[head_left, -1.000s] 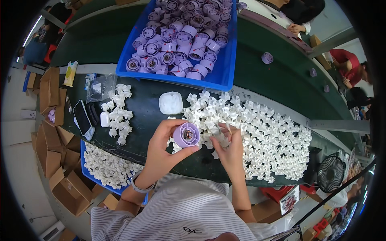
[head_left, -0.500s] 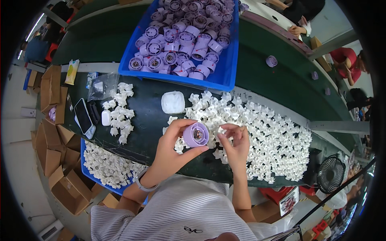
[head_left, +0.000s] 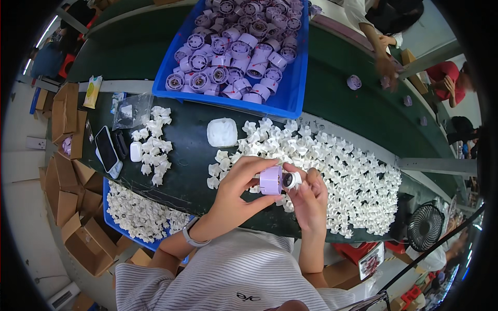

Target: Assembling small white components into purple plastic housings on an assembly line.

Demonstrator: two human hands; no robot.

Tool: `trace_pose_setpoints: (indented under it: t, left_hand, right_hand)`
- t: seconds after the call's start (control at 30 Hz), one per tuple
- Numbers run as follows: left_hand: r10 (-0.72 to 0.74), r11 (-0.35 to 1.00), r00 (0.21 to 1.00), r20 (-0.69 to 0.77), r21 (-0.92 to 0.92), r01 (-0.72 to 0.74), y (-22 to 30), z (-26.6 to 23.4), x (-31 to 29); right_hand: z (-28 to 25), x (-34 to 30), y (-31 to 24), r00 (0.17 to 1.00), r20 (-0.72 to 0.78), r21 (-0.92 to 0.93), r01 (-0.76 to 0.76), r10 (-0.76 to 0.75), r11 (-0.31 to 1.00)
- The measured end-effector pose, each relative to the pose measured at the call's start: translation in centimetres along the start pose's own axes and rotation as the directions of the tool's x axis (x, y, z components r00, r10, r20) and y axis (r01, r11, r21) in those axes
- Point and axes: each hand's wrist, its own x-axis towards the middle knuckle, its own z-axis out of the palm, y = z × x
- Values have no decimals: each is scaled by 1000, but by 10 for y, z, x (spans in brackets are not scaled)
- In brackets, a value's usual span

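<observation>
A lilac round plastic housing [head_left: 270, 180] is gripped between the thumb and fingers of my left hand [head_left: 236, 189], its open end turned to the right. In my right hand [head_left: 311, 199] I pinch a small white plastic part with a dark round end [head_left: 292, 180], close beside the housing's opening. Whether the two touch I cannot tell. Under and around my hands, many white, petal-shaped plastic parts [head_left: 353, 181] lie spread over the dark green tabletop [head_left: 192, 140]. A smaller group of them [head_left: 155, 145] lies to the left.
A blue bin [head_left: 300, 98] full of lilac housings stands ahead. Another blue bin [head_left: 111, 217] of small white parts sits at lower left. A phone [head_left: 107, 150], a white block [head_left: 222, 132] and a fan [head_left: 426, 220] are around. A co-worker's hand [head_left: 385, 67] reaches over the far belt.
My left hand has turned the housing's opening rightward. My right hand has brought the white part's dark end round toward it. A co-worker's arm has reached in at upper right.
</observation>
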Motion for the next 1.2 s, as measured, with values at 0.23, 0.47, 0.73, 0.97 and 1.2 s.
trace_pose_setpoints:
  t: [0.23, 0.47, 0.73, 0.97, 1.2]
  left_hand:
    - [-38, 998, 998, 53, 45, 36, 5, -2, 0]
    - [-49, 998, 995, 91, 51, 44, 6, -3, 0]
    - [-16, 1000, 999, 28, -15, 16, -1, 3, -3]
    - [-98, 974, 989, 106, -196, 118, -1, -1, -3]
    - [-95, 928, 991, 92, -351, 122, -8, 2, -8]
  right_hand:
    - [7, -4, -1, 988, 40, -147, 150, -146, 978]
    - [7, -6, -3, 988, 61, -242, 151, -140, 958]
    - [18, -10, -8, 966, 63, -392, 254, -250, 884]
    - [25, -15, -13, 948, 57, -501, 299, -314, 812]
    - [32, -20, -22, 968, -7, -489, 214, -249, 846]
